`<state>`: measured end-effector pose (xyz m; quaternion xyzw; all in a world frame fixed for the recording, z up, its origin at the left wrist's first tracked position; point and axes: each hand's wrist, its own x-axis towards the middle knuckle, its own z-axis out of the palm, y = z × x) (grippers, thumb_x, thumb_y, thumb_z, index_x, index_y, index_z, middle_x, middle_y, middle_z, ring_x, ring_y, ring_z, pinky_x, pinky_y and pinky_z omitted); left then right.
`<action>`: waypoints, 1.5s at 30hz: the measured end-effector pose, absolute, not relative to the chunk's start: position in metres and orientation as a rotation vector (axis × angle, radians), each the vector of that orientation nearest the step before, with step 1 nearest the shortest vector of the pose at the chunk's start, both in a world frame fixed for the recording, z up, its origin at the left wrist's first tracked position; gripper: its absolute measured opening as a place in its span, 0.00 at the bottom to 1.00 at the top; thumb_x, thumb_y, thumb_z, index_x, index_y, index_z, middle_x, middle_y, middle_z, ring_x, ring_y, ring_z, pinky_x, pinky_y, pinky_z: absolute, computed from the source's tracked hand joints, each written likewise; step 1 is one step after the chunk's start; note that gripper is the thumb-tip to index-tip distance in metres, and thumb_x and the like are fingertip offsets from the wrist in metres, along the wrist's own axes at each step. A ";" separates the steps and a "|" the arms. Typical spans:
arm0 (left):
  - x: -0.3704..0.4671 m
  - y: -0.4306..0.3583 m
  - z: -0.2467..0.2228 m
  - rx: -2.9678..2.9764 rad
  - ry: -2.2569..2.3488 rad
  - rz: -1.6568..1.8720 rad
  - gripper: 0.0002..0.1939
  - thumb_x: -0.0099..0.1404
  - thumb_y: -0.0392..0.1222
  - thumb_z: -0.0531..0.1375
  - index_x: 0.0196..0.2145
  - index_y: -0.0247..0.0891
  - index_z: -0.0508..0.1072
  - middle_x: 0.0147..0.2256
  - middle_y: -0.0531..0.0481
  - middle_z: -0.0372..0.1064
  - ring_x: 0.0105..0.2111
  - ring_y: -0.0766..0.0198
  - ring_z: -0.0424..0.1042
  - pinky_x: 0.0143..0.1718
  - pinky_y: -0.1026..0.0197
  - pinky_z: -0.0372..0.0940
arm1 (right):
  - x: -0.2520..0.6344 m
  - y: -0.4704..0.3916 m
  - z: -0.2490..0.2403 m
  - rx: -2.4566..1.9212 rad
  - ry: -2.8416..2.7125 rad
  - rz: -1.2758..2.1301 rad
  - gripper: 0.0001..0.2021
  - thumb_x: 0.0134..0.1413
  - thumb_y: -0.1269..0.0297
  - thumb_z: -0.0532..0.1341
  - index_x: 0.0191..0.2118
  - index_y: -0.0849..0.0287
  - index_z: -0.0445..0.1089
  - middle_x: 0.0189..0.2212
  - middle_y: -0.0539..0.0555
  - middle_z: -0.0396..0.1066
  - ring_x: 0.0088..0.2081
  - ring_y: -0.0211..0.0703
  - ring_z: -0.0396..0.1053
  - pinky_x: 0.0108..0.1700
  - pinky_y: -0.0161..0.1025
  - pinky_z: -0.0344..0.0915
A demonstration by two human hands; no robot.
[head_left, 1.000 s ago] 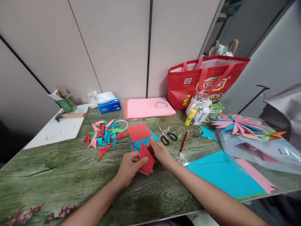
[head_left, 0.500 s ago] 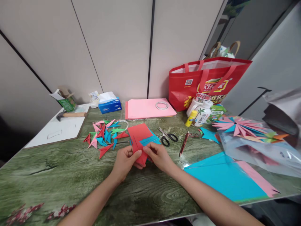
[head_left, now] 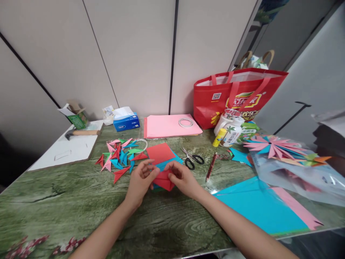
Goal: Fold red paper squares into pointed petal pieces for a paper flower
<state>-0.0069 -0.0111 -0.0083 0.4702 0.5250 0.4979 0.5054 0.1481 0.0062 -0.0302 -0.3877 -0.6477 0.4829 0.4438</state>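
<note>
A piece of folded red paper [head_left: 165, 181] is pinched by my right hand [head_left: 184, 180], its thumb on the upper right of the fold. At the paper's left side, my left hand [head_left: 140, 183] is half curled with its fingers apart; whether the fingertips touch the paper I cannot tell. Just beyond and partly under the hands lies a stack of red sheets [head_left: 160, 153] and blue sheets [head_left: 176, 157]. Folded red, pink, green and blue paper pieces [head_left: 118, 156] are heaped left of the stack. Black-handled scissors [head_left: 192, 158] lie to its right.
A pen [head_left: 211, 167], glue stick [head_left: 219, 137], white jars [head_left: 233, 131] and red bag [head_left: 215, 90] stand or lie rightward. Blue paper [head_left: 261, 208] and a paper flower [head_left: 272, 146] are far right. Pink sheets [head_left: 164, 126], a tissue box [head_left: 126, 122] and a hammer [head_left: 83, 132] lie behind.
The red paper has turned, its folded part now lower and towards the right hand. My left thumb and fingers have loosened from it and lifted slightly.
</note>
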 end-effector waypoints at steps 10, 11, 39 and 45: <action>-0.004 -0.014 -0.012 1.128 1.234 1.165 0.15 0.50 0.44 0.62 0.36 0.35 0.70 0.29 0.51 0.67 0.26 0.63 0.69 0.16 0.62 0.70 | 0.148 0.011 -0.036 -0.970 -1.446 1.241 0.06 0.46 0.66 0.59 0.33 0.60 0.65 0.29 0.50 0.69 0.31 0.38 0.66 0.33 0.34 0.60; -0.004 -0.014 -0.013 1.120 1.214 1.102 0.15 0.48 0.42 0.64 0.33 0.33 0.70 0.27 0.52 0.67 0.23 0.65 0.69 0.18 0.61 0.70 | 0.148 0.011 -0.036 -0.966 -1.456 1.237 0.06 0.46 0.66 0.59 0.32 0.60 0.65 0.28 0.50 0.69 0.31 0.38 0.66 0.33 0.34 0.60; -0.006 -0.014 -0.010 1.373 1.378 1.315 0.06 0.47 0.38 0.62 0.26 0.36 0.74 0.27 0.50 0.74 0.28 0.62 0.72 0.31 0.63 0.68 | 0.147 0.007 -0.034 -0.901 -1.368 1.305 0.08 0.38 0.65 0.65 0.29 0.59 0.70 0.27 0.51 0.71 0.28 0.38 0.67 0.32 0.36 0.65; -0.006 -0.014 -0.010 1.271 1.367 1.285 0.09 0.43 0.38 0.65 0.26 0.34 0.74 0.26 0.49 0.75 0.25 0.62 0.72 0.28 0.62 0.69 | 0.148 0.007 -0.032 -0.924 -1.380 1.297 0.09 0.38 0.64 0.65 0.30 0.59 0.71 0.23 0.50 0.69 0.25 0.36 0.65 0.29 0.35 0.64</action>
